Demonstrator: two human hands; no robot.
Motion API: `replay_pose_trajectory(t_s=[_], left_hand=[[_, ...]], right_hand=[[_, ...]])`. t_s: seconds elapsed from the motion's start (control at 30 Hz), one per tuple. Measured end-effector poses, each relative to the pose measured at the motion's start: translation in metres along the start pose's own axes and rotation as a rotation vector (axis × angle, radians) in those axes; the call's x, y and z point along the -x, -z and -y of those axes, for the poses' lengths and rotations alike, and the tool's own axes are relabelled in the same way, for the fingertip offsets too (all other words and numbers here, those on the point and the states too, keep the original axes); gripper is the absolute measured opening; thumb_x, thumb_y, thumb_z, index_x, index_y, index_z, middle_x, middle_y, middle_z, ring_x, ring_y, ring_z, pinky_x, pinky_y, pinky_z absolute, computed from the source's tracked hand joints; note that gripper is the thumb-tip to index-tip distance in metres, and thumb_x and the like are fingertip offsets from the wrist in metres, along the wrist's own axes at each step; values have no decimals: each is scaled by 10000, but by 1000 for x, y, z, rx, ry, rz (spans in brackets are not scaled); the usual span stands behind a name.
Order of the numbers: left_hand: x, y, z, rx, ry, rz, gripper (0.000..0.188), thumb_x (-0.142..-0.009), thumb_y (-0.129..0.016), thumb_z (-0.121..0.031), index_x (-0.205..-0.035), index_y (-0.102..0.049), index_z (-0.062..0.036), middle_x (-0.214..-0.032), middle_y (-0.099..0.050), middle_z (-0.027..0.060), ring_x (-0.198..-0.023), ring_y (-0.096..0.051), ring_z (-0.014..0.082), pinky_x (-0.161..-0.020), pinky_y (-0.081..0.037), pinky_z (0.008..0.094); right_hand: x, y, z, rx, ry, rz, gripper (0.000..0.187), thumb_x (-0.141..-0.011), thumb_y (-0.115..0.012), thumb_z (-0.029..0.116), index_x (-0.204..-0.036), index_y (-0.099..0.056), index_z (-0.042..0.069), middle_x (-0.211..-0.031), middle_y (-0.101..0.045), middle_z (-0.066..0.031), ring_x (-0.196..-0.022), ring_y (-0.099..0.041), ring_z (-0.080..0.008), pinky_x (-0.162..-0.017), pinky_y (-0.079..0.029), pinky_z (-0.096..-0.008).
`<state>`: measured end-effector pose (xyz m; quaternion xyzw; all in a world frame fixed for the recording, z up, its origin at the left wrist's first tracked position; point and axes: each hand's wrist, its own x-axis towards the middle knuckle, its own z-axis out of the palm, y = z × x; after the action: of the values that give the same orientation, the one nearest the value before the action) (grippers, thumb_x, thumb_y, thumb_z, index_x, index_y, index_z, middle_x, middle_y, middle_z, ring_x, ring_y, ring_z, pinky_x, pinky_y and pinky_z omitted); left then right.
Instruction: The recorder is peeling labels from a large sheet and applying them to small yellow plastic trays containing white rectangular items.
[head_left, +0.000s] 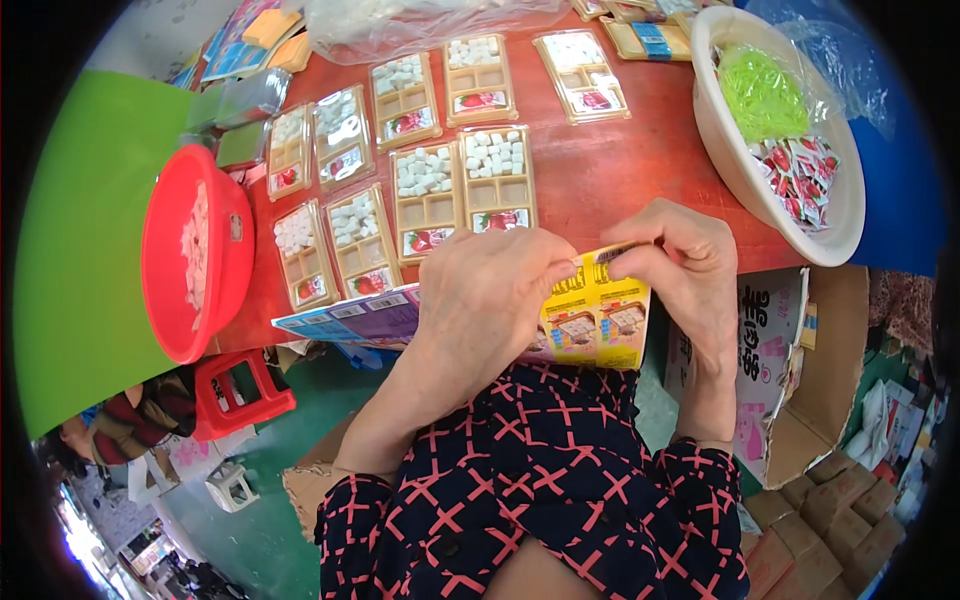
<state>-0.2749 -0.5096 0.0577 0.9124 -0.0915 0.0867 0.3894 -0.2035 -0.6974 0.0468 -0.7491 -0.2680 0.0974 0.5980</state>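
Observation:
At the table's near edge I hold a printed card sheet [597,318], its yellow part showing pictures of filled trays. My left hand [490,285] pinches its upper edge near the middle, fingers curled. My right hand [685,255] grips the upper right corner between thumb and fingers. Further left, under my left wrist, a purple and blue printed part [375,318] sticks out; whether it belongs to the same sheet I cannot tell. Just beyond my hands stand plastic trays [428,205] with compartments, holding small white cubes and strawberry-printed sachets [500,220].
A red basin [245,235] with pale pieces stands at the left. At the right, a white tub [850,190] holds bright green strips [760,90] and several sachets [800,175]. A cardboard box [835,375] stands below the tub. A red stool [240,395] is on the floor at left.

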Motion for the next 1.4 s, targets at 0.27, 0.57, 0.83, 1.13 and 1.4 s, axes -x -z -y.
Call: replay_pose_trajectory(t_s=[0.27, 0.57, 0.83, 1.13, 1.4], left_hand=[[-1, 0, 7, 392, 280, 69, 138, -883, -546, -70, -909, -641, 28, -719, -639, 40, -645, -559, 68, -582, -429, 239], [-9, -11, 21, 786, 465, 86, 127, -793, -596, -68, -831, -671, 27, -671, -606, -5, -633, -511, 24, -551, -409, 204], [-5, -13, 26, 1132, 551, 146, 111, -823, -614, -51, -883, -680, 15, -805, -654, 11, -726, -574, 40, -651, -470, 194], [-7, -16, 23, 1128, 579, 196, 74, -780, -660, -77, -781, -659, -3, -721, -622, 1, -671, -544, 27, -605, -437, 181], [-9, -17, 18, 1157, 535, 106, 68, -826, -598, -15, -861, -653, 4, -711, -588, -31, -651, -496, -1, -583, -401, 163]], right_hand=[[-5, -7, -18, -184, -85, 30, 136, -858, -610, 73, -761, -572, -14, -685, -561, -19, -628, -487, -67, -571, -395, -219], [-14, -13, -19, 230, 303, -18, 152, -730, -698, 85, -846, -642, 4, -774, -601, -57, -740, -577, -174, -648, -433, -276], [-12, -16, -19, 102, 293, 4, 251, -660, -746, 77, -896, -671, 30, -780, -657, -55, -686, -594, -184, -665, -441, -291], [-13, -14, -19, 168, 396, 36, 351, -616, -771, 75, -951, -668, 54, -732, -626, -29, -674, -578, -172, -649, -432, -287], [-12, -10, -26, 145, 263, -5, 395, -613, -765, 12, -991, -658, 42, -721, -613, -26, -718, -575, -155, -668, -450, -283]])
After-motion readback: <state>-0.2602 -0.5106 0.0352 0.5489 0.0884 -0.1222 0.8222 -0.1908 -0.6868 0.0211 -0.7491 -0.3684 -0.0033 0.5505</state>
